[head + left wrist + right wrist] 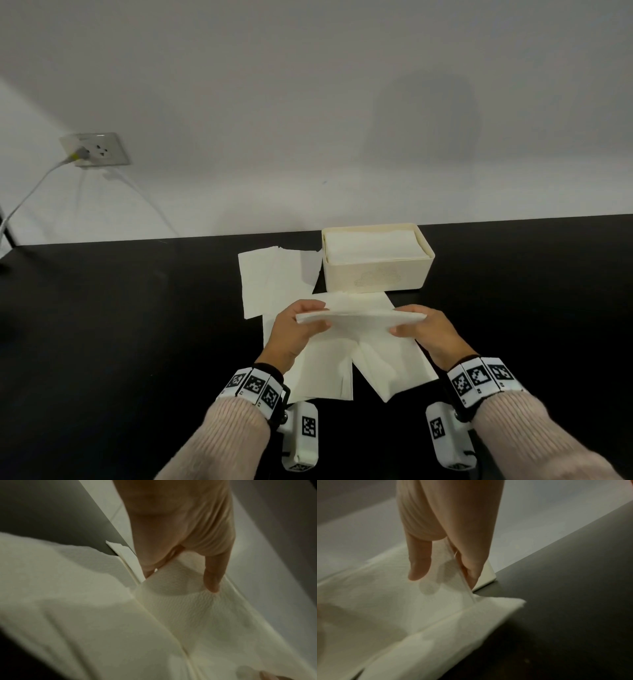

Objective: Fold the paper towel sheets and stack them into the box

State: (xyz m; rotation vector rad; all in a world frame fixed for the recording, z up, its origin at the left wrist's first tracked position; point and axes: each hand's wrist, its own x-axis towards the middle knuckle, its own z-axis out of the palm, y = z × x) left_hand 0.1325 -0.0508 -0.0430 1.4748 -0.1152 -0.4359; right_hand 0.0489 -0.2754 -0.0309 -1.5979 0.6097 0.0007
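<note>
Sleeves, pink ribbed knit, one on each forearm at the lower edge of the head view; wrist bands with printed markers and small white camera housings sit just beyond them.

Bench (102, 325): black, matte, carries everything below.

Wall: pale, behind the bench; socket plate (94, 149) with a plugged white cable at far left.

Box (376, 277): cream, open-topped, rectangular, toward the back edge right of centre. Folded paper towels (373, 245) fill it close to the rim.

Loose sheets on the bench: one flat sheet (274, 281) just left of the box, touching or nearly touching its corner; two more (329, 373) under the hands, overlapping, nearer the person.

Held sheet (359, 320): doubled over, lifted off the bench, stretched between both hands in front of the box.

Left hand (294, 330): thumb and fingers pinched on the left end of the held sheet; the left wrist view shows a fingertip pressed onto the embossed paper.

Right hand (423, 327): pinched on the right end, thumb one side and fingers the other, layers visible between them in the right wrist view.

Risks, as judged:
- Edges look slightly fanned at the left end; creasing now would set a crooked fold.
- Box is nearly full; a thick or skewed fold may ride above the rim or slide off.
- Thin paper under tension between two pinches may tear.
- Lowering the fold could drag the loose sheets beneath.
</note>
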